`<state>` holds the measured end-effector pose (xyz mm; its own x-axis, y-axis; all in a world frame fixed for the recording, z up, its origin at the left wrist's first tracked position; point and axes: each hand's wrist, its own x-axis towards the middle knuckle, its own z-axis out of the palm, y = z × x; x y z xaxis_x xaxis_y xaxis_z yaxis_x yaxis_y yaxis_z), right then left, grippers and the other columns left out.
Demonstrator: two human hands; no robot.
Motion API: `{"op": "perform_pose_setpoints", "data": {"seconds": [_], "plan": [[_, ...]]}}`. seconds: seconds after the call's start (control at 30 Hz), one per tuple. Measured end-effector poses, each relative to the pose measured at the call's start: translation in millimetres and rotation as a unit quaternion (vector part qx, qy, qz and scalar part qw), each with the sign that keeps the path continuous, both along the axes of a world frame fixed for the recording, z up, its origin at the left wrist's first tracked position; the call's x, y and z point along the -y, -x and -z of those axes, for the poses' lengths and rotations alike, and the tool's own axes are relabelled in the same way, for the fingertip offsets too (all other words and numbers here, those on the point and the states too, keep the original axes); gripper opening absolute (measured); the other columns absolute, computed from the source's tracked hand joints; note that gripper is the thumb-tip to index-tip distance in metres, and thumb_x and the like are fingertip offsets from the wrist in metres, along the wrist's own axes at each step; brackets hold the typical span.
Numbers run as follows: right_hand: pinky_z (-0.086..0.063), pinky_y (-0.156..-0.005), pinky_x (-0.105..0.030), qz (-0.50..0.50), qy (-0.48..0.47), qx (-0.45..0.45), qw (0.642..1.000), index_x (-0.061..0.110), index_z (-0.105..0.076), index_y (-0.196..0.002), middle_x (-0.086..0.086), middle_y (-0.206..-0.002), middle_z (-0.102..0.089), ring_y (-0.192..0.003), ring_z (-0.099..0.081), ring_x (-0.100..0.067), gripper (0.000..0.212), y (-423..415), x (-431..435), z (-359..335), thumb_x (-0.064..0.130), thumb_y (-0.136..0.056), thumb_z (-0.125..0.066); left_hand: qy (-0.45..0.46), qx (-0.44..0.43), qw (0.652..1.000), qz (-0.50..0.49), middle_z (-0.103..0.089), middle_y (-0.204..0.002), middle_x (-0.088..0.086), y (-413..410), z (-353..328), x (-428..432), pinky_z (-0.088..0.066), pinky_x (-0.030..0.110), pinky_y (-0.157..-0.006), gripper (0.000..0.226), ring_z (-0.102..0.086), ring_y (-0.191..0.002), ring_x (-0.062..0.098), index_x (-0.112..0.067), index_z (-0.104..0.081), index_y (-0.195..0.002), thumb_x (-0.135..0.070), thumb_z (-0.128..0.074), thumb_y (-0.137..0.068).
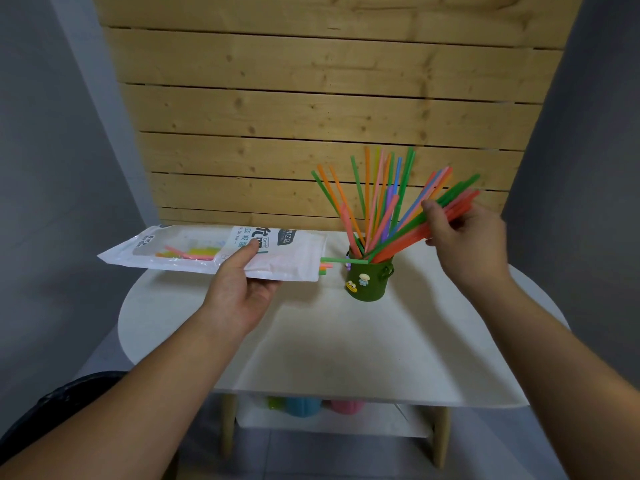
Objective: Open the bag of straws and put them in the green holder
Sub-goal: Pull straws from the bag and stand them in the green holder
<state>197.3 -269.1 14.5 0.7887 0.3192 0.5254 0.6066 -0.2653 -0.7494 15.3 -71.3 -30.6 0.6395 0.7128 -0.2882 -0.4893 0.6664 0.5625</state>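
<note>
My left hand [239, 289] holds the white straw bag [194, 251] level above the table's left side, thumb on top. A few coloured straws lie inside it, and a green and an orange straw [332, 262] stick out of its open right end. The green holder [370, 280], with small cartoon stickers, stands upright on the table and is full of fanned-out coloured straws [374, 199]. My right hand [464, 237] grips a tilted bunch of red, green and orange straws [446, 209] whose lower ends sit in the holder.
The round white table [329, 341] stands against a wooden slat wall [311, 98]. Its lower shelf holds blue, pink and green objects [304, 407]. Grey walls flank both sides. A dark object [45, 410] lies at the lower left.
</note>
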Motion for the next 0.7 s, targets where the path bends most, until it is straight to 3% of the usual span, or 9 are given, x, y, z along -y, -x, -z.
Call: {"op": "perform_pose_setpoints", "data": {"seconds": [0.1, 0.33, 0.43, 0.57, 0.7], "plan": [[-0.058, -0.069, -0.053, -0.013, 0.039, -0.006, 0.999, -0.002, -0.067, -0.088, -0.022, -0.079, -0.07, -0.072, -0.068, -0.037, 0.044, -6.3, -10.0, 1.5, 0.04, -0.097, -0.056, -0.002, -0.004, 1.0, 0.003, -0.077, -0.108, 0.012, 1.0, -0.2, -1.2, -0.064, 0.041, -0.07, 0.021, -0.076, -0.094, 0.026, -0.008, -0.064, -0.115, -0.005, -0.065, -0.093], [-0.058, -0.065, -0.048, -0.008, 0.093, -0.013, 0.996, -0.004, -0.063, -0.089, -0.021, -0.073, -0.067, -0.065, -0.068, -0.034, 0.043, -24.3, -25.0, -1.7, 0.036, -0.099, -0.053, -0.011, -0.007, 1.0, 0.007, -0.078, -0.108, 0.011, 4.1, 0.1, -4.6, -0.063, 0.042, -0.078, 0.023, -0.076, -0.096, 0.025, -0.009, -0.064, -0.117, -0.006, -0.065, -0.093], [-0.056, -0.054, -0.033, -0.025, 0.063, -0.063, 0.996, -0.001, -0.065, -0.095, -0.01, -0.072, -0.067, -0.06, -0.067, -0.021, 0.028, -26.3, -24.4, 0.0, 0.026, -0.098, -0.058, -0.017, -0.009, 1.0, 0.01, -0.077, -0.11, 0.011, 4.6, 0.3, -5.3, -0.064, 0.041, -0.074, 0.026, -0.076, -0.097, 0.024, -0.009, -0.065, -0.119, -0.006, -0.065, -0.093], [-0.056, -0.05, -0.023, -0.053, 0.01, -0.14, 0.989, 0.007, -0.066, -0.101, -0.005, -0.078, -0.067, -0.065, -0.066, -0.017, 0.013, -21.3, -21.2, 11.5, 0.018, -0.094, -0.064, -0.02, -0.006, 1.0, 0.009, -0.077, -0.11, 0.011, 4.1, 0.2, -5.1, -0.063, 0.041, -0.076, 0.029, -0.075, -0.098, 0.025, -0.009, -0.064, -0.122, -0.007, -0.065, -0.093], [-0.059, -0.057, -0.026, -0.085, -0.033, -0.177, 0.98, 0.005, -0.064, -0.105, -0.008, -0.081, -0.064, -0.07, -0.067, -0.019, 0.018, -17.6, -14.8, 19.4, 0.015, -0.09, -0.07, -0.022, -0.003, 1.0, 0.013, -0.077, -0.111, 0.012, 2.5, -0.8, -2.6, -0.063, 0.043, -0.078, 0.03, -0.075, -0.099, 0.026, -0.009, -0.063, -0.123, -0.007, -0.065, -0.093]]}}
